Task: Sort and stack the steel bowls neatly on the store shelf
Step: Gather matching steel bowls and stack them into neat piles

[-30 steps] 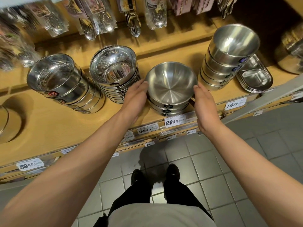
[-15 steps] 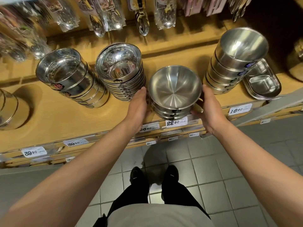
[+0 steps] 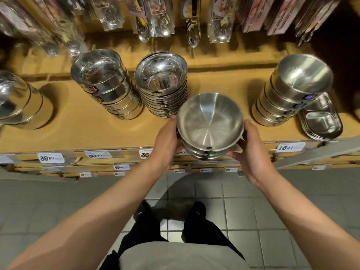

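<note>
Now, nearest me, the left hand (image 3: pixel 165 145) and right hand (image 3: pixel 251 151) clasped opposite sides of a short stack of brushed bowls (image 3: pixel 209 123), abt 3-4 nested, mouth up, hanging over the wooden shelf (image 3: pixel 81 125) front edge, equally near both hands. Beyond that stack, the shelf held 4 more bowl stacks: shallow stack (image 3: pixel 162 84) just behind-left, deep stack (image 3: pixel 106 82) further left, another at far left edge, tall stack (image 3: pixel 292 90) behind-right w/ divided trays (image 3: pixel 321 119) beside it. Likely next: set it back in the gap btwn shallow & tall stacks.
</note>
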Demonstrator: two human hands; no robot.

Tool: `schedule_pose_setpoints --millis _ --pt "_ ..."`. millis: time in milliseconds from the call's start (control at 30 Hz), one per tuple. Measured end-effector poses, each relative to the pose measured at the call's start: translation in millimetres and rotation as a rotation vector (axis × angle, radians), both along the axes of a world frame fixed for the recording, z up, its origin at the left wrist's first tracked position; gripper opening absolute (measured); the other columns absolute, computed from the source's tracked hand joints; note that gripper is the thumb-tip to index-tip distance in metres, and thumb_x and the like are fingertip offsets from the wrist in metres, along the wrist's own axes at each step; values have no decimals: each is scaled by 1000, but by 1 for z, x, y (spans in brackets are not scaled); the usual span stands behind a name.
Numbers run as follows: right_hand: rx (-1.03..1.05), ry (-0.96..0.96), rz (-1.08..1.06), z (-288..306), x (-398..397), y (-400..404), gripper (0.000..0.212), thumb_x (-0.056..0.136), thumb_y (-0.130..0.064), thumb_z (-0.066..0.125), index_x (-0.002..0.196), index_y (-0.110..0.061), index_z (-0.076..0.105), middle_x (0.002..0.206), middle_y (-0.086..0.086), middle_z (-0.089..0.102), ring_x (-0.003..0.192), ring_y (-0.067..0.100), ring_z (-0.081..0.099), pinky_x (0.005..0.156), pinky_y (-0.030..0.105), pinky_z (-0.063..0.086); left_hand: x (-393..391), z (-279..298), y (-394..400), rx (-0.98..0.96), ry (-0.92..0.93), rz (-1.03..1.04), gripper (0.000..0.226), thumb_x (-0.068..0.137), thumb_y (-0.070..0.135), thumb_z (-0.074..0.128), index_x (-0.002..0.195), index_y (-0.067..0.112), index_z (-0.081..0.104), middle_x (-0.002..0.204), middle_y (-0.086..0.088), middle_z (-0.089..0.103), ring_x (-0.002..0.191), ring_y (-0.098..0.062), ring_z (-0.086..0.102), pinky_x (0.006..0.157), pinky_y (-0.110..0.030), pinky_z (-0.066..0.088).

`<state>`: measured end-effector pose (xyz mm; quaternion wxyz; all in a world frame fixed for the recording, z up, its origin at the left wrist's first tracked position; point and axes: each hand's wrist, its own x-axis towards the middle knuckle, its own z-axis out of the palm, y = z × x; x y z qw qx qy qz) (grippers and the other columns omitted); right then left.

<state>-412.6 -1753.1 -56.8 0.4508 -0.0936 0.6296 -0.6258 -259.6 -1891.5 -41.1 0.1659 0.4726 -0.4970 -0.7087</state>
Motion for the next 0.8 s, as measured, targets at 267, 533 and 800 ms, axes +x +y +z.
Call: schedule_pose_setpoints --millis 267,533,800 --pt "8 -45 185 17 97 -45 37 104 -50 38 98 -48 74 99 -22 75 90 -4 71 78 35 58 112 24 -18 0 -43 144 39 107 39 34 111 16 66 107 -1 75 104 -21 69 96 -48 57" --pt "18 -29 388 28 215 -163 36 104 -54 37 92 -51 71 89 -28 74 83 -7 70 86 42 56 242 27 -107 -20 -78 392 38 107 42 34 106 26 68 117 -7 71 115 -26 64 82 -37 57" --pt "0 23 277 17 282 -273 28 82 -58 46 76 -53 73 83 -21 75 79 -3 70 66 24 54 293 8 -206 -30 -49 401 43 104 46 39 86 34 75 81 11 77 74 -11 72 64 -33 54"
